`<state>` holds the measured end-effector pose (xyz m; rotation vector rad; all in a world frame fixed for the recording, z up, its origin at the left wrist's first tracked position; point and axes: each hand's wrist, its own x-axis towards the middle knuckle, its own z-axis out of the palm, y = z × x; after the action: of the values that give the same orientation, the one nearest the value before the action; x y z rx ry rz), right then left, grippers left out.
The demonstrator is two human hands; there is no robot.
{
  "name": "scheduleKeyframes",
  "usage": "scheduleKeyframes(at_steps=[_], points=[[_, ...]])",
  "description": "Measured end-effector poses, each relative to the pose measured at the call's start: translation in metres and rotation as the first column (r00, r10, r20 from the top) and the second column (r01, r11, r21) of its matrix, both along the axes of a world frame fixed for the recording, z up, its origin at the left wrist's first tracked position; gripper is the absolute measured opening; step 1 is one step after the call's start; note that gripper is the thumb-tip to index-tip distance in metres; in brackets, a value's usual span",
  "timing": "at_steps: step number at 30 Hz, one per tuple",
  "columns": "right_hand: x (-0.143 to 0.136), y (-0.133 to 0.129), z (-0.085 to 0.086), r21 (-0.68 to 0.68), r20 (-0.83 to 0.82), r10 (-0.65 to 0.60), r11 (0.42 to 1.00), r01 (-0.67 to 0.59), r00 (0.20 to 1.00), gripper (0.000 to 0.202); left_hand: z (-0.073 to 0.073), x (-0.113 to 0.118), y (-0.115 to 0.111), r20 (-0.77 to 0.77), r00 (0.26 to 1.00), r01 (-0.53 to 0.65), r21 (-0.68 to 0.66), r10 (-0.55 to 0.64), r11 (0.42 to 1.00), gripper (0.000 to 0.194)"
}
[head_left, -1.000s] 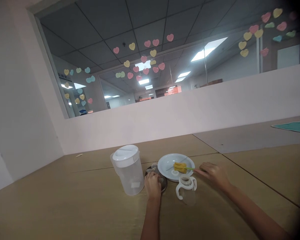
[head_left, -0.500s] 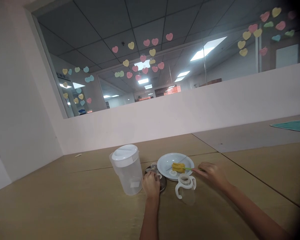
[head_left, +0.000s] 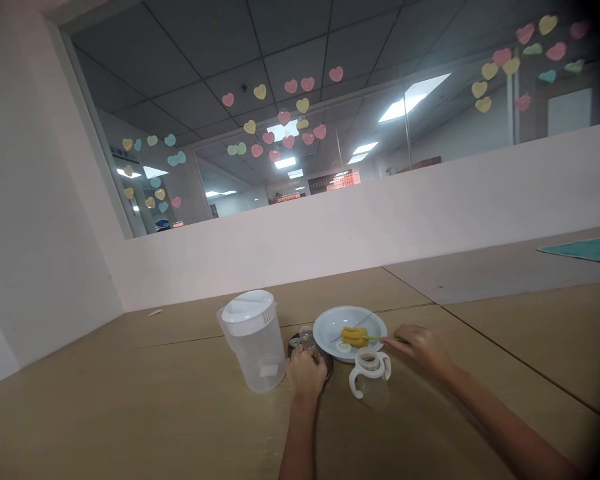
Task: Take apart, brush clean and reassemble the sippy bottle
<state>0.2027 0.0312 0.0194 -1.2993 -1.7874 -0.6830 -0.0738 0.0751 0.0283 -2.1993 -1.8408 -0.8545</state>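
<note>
In the head view my right hand is closed round the thin green handle of a bottle brush. The brush's yellow sponge head rests in a white bowl, beside a small white ring. My left hand is over a dark round tray, its fingers bent together; what they hold, if anything, is hidden. Small clear parts, among them a clear dome, show on the tray past the fingers. A clear baby bottle with white handles stands uncapped in front of the bowl.
Left of my left hand stands a tall translucent pitcher with a white lid. A teal cloth lies at the far right. Behind the wooden table rises a white wall with a window. A small flat scrap lies near the wall.
My left hand has shifted slightly right over the tray, covering a white ring that showed beside the fingers. The right hand and brush hold nearly the same place; the view has moved slightly.
</note>
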Motion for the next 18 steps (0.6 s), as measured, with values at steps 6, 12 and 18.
scheduleKeyframes(at_steps=[6, 12, 18], points=[[-0.003, 0.0, 0.001, -0.074, -0.102, 0.024, 0.997, -0.032, 0.994, 0.049, 0.006, 0.0, -0.003, 0.051, 0.998, 0.021, 0.095, -0.026, 0.995, 0.021], [-0.014, -0.002, 0.004, -0.24, -0.34, 0.053, 0.961, -0.141, 0.939, 0.047, 0.005, 0.005, -0.007, 0.078, 0.924, 0.337, 0.294, -0.374, 0.894, 0.021], [-0.02, -0.003, 0.008, -0.305, -0.551, 0.011, 0.928, -0.214, 0.834, 0.05, 0.002, 0.011, -0.01, 0.059, 0.878, 0.45, 0.236, -0.474, 0.862, 0.031]])
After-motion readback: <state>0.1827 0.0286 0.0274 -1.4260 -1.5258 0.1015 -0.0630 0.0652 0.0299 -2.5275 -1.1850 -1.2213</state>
